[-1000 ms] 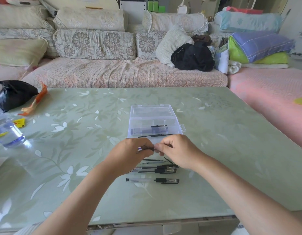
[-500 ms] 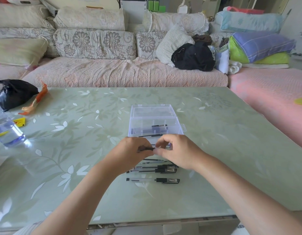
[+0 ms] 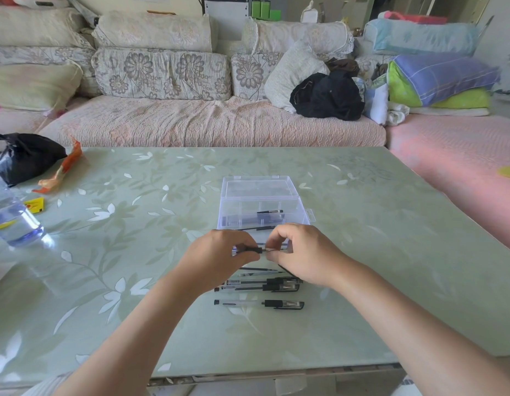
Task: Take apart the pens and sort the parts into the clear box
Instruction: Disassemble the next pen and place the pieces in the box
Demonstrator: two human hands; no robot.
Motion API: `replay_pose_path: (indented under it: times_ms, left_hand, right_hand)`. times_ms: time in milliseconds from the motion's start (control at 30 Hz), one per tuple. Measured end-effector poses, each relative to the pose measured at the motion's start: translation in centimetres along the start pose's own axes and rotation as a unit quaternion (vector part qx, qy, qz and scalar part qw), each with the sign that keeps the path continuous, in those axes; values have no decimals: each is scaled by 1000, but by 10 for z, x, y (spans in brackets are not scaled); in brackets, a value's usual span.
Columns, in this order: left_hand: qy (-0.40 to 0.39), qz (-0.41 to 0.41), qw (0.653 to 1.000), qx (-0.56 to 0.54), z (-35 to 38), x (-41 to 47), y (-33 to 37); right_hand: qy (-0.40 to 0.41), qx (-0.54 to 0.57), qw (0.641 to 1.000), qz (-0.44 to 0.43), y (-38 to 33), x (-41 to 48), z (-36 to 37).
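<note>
A clear box (image 3: 259, 195) with its lid open stands mid-table and holds pen parts in its compartments. Just in front of it my left hand (image 3: 219, 258) grips a pen barrel (image 3: 251, 249) by its black grip end. My right hand (image 3: 302, 255) pinches the thin part sticking out of that end. Beneath my hands lie several whole pens with black caps (image 3: 259, 303) and loose refills (image 3: 256, 269). My fingers hide most of the held pen.
At the table's left edge sit a water bottle (image 3: 15, 224), a black plastic bag (image 3: 25, 157), an orange wrapper (image 3: 62, 168) and a small yellow item (image 3: 35, 204). A sofa (image 3: 190, 121) with cushions runs behind the table.
Both hands have risen slightly toward the box. My right fingers have shifted a little along the pen's tip; the pens on the table lie as before.
</note>
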State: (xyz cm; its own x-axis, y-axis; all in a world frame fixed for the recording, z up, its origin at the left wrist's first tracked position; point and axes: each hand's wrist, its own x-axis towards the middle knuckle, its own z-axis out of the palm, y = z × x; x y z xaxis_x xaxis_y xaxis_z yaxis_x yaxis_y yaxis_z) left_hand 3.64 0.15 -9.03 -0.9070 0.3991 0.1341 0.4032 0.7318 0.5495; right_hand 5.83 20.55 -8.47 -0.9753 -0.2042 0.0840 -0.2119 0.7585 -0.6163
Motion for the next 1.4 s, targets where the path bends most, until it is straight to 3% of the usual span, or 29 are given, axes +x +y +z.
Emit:
replay_pose_path:
  times_ms: [333, 567, 800, 1067, 1267, 1400]
  left_hand:
    - [-12, -6, 999, -45, 5, 2, -2]
    - [16, 1, 1000, -19, 6, 2, -3]
    - [-10, -40, 999, 10, 6, 5, -9]
    - [-10, -35, 999, 29, 4, 3, -7]
    - [6, -34, 999, 34, 3, 2, -3]
    - [5, -37, 999, 18, 3, 2, -3]
  right_hand:
    - [-14, -29, 999, -4, 3, 1, -2]
    - [-30, -26, 999, 35, 5, 4, -6]
    - [-83, -176, 977, 93, 12, -3, -19]
    - [-97, -186, 975, 80, 12, -2, -14]
    - [-15, -122, 991, 57, 10, -1, -18]
    - [-1, -65, 997, 48, 8, 0, -15]
